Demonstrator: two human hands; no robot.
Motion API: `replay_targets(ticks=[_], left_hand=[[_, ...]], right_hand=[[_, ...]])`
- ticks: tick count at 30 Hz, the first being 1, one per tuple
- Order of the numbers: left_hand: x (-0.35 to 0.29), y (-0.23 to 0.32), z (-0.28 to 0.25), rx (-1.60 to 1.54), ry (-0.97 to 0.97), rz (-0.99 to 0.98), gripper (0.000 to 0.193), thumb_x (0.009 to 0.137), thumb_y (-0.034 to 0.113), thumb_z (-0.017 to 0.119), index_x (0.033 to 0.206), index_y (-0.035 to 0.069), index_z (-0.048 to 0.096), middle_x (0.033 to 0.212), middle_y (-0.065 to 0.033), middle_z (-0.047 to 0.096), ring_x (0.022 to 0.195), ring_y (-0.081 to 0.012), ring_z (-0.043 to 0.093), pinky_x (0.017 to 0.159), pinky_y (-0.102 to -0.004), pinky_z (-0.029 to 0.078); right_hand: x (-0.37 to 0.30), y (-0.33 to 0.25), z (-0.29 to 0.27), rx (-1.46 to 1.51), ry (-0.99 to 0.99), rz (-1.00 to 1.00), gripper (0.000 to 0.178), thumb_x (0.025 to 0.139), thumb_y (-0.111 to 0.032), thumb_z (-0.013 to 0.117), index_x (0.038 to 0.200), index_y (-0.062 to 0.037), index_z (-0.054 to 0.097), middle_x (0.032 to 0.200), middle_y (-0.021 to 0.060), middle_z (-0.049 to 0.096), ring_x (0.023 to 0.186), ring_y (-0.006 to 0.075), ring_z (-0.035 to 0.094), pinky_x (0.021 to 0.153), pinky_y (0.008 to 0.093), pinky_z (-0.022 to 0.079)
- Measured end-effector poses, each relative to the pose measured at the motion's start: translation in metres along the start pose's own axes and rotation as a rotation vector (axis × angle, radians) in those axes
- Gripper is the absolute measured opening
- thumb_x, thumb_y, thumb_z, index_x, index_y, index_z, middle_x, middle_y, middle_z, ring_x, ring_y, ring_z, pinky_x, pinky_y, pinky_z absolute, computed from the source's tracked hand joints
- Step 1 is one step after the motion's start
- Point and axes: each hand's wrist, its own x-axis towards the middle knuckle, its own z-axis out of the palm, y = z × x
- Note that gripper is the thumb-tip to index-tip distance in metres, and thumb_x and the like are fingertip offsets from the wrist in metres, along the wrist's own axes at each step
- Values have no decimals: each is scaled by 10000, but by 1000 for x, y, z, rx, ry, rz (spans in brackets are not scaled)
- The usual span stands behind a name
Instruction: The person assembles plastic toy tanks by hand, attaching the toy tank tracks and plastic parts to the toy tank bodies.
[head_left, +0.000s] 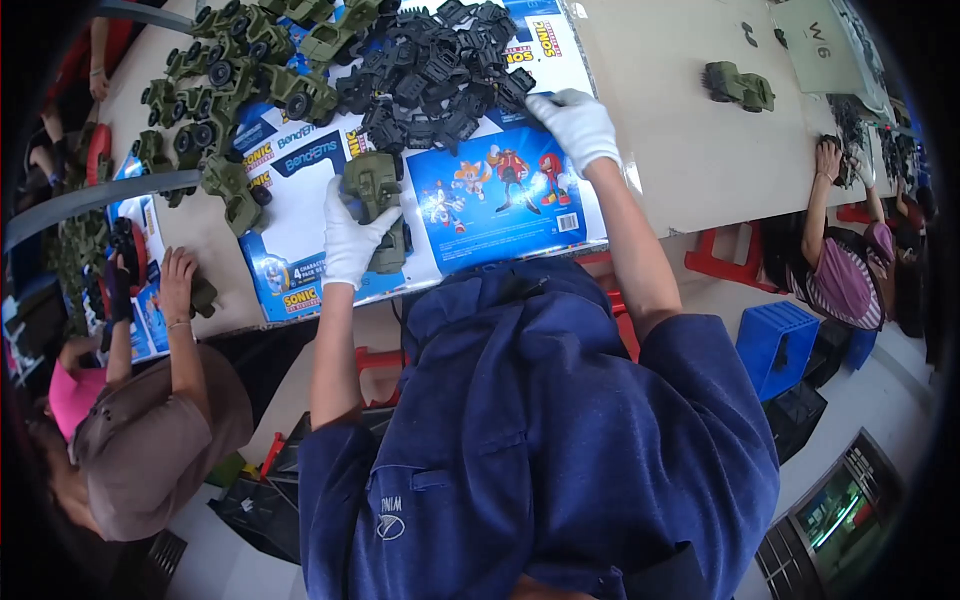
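My left hand [352, 240], in a white glove, is closed around an olive-green toy jeep [372, 185] held over the printed cardboard sheet [320, 220]. The thumb lies across the jeep and the fingers wrap its left side. At the right edge of a heap of black plastic parts [430, 75], my right hand [580, 130], also gloved in white, has its fingertips closed at a black plastic part [516, 86]. Its fingers partly hide their grip.
Several green toy jeeps [225, 75] are heaped left of the black parts. Another jeep [740, 86] stands alone on the table's right side. A grey curved bar [110, 195] crosses at left. Co-workers' hands [180, 285] are at both sides. A blue crate [775, 345] is below right.
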Motion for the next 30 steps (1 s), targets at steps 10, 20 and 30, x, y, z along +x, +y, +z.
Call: replay_targets(ticks=[10, 20, 30], left_hand=[[-1, 17, 1, 11, -306, -424, 847, 783, 404, 808, 1456, 96, 398, 1176, -186, 678, 1058, -311, 677, 902, -380, 536], [-22, 80, -20, -237, -391, -178, 885, 816, 365, 802, 1510, 69, 340, 1129, -163, 691, 1005, -232, 677, 914, -331, 507], [-28, 186, -28, -384, -671, -330, 849, 852, 343, 764, 1506, 23, 328, 1014, -151, 706, 917, -153, 650, 821, -293, 499]], right_hand=[[-50, 51, -18, -43, -163, 172, 565, 852, -634, 612, 1036, -121, 761, 898, 128, 735, 934, 307, 699, 875, 355, 518], [-37, 84, 4, 75, -337, -525, 651, 807, -114, 731, 1417, -78, 507, 1421, 177, 514, 1075, 274, 659, 928, 335, 527], [-62, 3, 15, 1544, -713, -337, 482, 954, -209, 645, 1367, 17, 540, 1513, 158, 429, 1459, 257, 294, 1178, 370, 225]])
